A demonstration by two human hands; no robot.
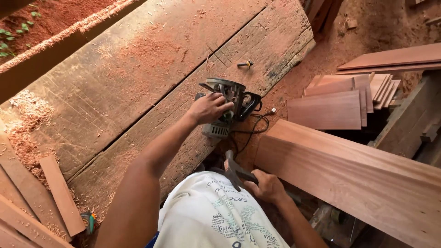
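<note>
Left hand (209,108): gripping one grey power tool (226,106), frame centre, on the workbench (138,78).
Right hand (265,186): closed round one hammer (236,172), lower centre.
Boards: stack (349,98) upper right; one large plank (358,179) lower right.
Screw (246,64): one, upper centre.

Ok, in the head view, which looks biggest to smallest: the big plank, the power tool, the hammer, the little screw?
1. Big plank
2. Power tool under the left hand
3. Hammer in the right hand, partly hidden, so its place after the tool is unsure
4. Screw

Left arm outstretched, fingers (216,103) curled downward; right hand (267,187) fisted low.
</note>
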